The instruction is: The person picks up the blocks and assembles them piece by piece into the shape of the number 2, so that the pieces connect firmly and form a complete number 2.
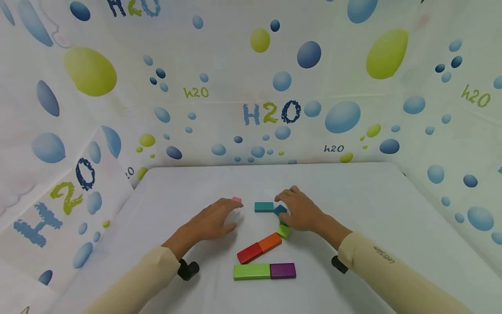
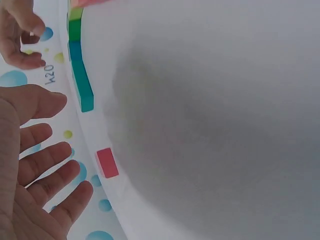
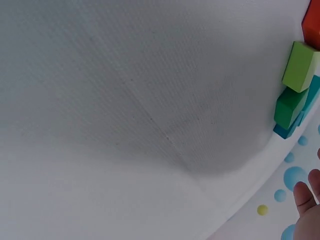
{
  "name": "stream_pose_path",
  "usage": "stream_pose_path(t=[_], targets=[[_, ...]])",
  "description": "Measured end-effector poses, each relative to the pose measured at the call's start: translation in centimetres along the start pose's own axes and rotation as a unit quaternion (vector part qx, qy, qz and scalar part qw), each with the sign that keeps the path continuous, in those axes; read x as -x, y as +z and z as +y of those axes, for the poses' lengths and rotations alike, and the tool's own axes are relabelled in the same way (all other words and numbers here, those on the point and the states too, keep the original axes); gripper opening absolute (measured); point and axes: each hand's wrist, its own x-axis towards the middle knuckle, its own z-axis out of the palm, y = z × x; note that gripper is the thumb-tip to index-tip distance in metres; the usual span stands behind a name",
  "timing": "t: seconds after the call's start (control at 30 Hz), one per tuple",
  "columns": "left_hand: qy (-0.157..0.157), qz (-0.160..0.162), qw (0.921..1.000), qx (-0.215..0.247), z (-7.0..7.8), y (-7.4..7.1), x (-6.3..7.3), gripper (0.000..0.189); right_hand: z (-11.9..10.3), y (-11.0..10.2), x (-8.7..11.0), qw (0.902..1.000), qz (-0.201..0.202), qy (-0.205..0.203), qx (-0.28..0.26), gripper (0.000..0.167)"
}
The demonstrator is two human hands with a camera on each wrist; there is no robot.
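Observation:
Several coloured blocks form a bent chain on the white table. My left hand (image 1: pixel 213 219) hovers beside a small pink block (image 1: pixel 236 199), fingers spread and holding nothing; the left wrist view shows that block (image 2: pixel 107 162) apart from the fingers. Over the right bend of the chain is my right hand (image 1: pixel 302 209), its fingers loosely bent and nothing in them. Near its thumb lie a blue block (image 1: pixel 279 209) and a green block (image 3: pixel 291 107), partly hidden in the head view. A teal block (image 1: pixel 264 207) meets the blue one on the left. A lime block (image 1: pixel 283 231) follows the green.
Below the lime block, an orange block (image 1: pixel 270 242) and a red block (image 1: pixel 249 253) lie in a slanted line. Closer to me, a long light-green block (image 1: pixel 252 271) touches a purple block (image 1: pixel 283 271). A patterned cloth (image 1: pixel 219 126) rises behind the table (image 1: pixel 188 183).

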Motion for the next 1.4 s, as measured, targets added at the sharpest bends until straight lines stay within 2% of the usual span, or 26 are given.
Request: stream_pose_path(t=[0.23,0.4,0.7,0.87,1.0,1.3,1.4], targets=[[-0.019,-0.003,0.9998,0.0,-1.0,0.0,-2.3,0.058,-0.5,0.4,1.6,0.9993,-0.02,-0.028,-0.015,0.041],[-0.043,-0.014,0.999,0.004,-1.8,0.2,-3.5,0.058,-0.8,0.9,2.7,0.9985,-0.036,-0.036,-0.02,0.046],[-0.059,-0.028,0.9978,0.007,-2.3,0.2,-4.0,0.059,-1.5,1.2,4.2,0.9956,-0.054,-0.073,-0.022,0.046],[-0.052,-0.035,0.9979,0.018,-2.2,0.5,-4.7,0.058,-1.5,1.5,5.6,0.994,-0.064,-0.086,-0.02,0.049],[-0.059,-0.038,0.9974,0.018,-2.0,0.5,-5.0,0.057,-1.5,1.4,6.7,0.9929,-0.066,-0.097,-0.018,0.051],[-0.065,-0.039,0.9969,0.021,-1.4,0.4,-4.7,0.05,-1.6,0.7,9.0,0.9857,-0.129,-0.108,-0.007,0.057],[-0.068,-0.032,0.9968,0.028,-1.2,0.6,-4.7,0.048,-1.5,0.7,9.5,0.9836,-0.135,-0.12,0.002,0.057]])
